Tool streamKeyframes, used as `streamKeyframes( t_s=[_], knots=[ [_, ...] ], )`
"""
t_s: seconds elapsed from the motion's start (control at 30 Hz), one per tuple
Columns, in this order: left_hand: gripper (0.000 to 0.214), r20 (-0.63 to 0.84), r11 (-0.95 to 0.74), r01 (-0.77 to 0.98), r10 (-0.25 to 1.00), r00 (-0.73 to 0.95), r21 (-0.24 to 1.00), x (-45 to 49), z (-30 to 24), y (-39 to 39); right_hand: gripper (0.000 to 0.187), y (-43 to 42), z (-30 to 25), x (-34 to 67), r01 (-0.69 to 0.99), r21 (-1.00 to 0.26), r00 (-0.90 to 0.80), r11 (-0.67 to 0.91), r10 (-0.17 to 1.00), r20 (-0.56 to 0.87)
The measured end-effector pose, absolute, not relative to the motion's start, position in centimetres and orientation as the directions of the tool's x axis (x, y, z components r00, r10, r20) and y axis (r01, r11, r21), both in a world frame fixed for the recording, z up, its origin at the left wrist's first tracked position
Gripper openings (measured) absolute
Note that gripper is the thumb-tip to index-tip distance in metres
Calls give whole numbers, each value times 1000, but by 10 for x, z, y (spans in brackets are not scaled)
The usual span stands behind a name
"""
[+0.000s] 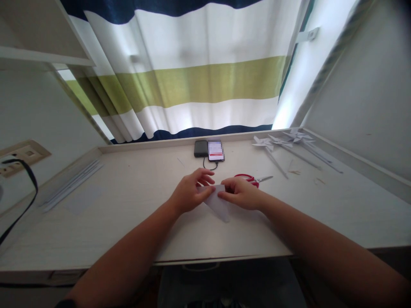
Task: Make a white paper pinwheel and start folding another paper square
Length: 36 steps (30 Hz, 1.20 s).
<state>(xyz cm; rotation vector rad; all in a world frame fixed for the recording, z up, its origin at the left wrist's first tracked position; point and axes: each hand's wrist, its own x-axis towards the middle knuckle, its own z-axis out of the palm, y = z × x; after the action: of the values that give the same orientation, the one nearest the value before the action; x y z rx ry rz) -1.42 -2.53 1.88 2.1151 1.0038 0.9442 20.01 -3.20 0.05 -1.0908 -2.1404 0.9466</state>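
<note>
A folded piece of white paper (219, 204) lies on the pale desk (135, 214) in front of me, its point aimed toward the near edge. My left hand (189, 191) presses on the paper's left upper part, fingers curled over it. My right hand (241, 192) pinches the paper's upper right edge between thumb and fingers. Both hands meet over the paper at the middle of the desk.
Red-handled scissors (252, 178) lie just behind my right hand. A phone (215, 150) with a cable and a dark block (201, 148) sit at the back. Three paper pinwheels (282, 143) lie back right. Paper strips (72, 184) rest at the left. A striped curtain hangs behind.
</note>
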Motion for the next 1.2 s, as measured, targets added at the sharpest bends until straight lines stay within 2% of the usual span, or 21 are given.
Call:
streamKeyframes(
  t_s=[0.07,0.17,0.37,0.43,0.57,0.63,0.97,1.1,1.2],
  knots=[
    [26,309,-557,422,794,524,716,-10,15,-27,27,-32,1,200,482,-757,-508,442,845,170],
    [20,286,-573,488,791,541,659,-8,9,-23,25,-28,5,202,636,-640,-447,430,882,148],
    [23,172,-514,591,826,537,622,-20,0,-6,17,-15,18,226,888,-368,-266,277,961,79],
    [23,184,-519,582,824,537,626,-24,-1,-2,21,-16,21,235,941,-270,-201,206,979,45],
    [15,188,-522,567,819,542,637,-29,-1,0,39,-31,21,243,989,-120,-84,83,996,-6],
    [12,197,-519,556,821,536,649,-30,1,-2,41,-44,18,243,995,-79,-67,65,998,-18],
    [17,233,-419,437,878,418,796,-33,2,5,31,-99,17,247,996,25,-84,84,996,-18],
    [25,184,-325,365,910,370,872,-30,-6,11,30,-105,15,254,998,70,1,-3,999,38],
    [32,142,-256,300,925,354,919,-29,-9,12,34,-106,11,261,992,85,95,-96,995,7]
  ],
)
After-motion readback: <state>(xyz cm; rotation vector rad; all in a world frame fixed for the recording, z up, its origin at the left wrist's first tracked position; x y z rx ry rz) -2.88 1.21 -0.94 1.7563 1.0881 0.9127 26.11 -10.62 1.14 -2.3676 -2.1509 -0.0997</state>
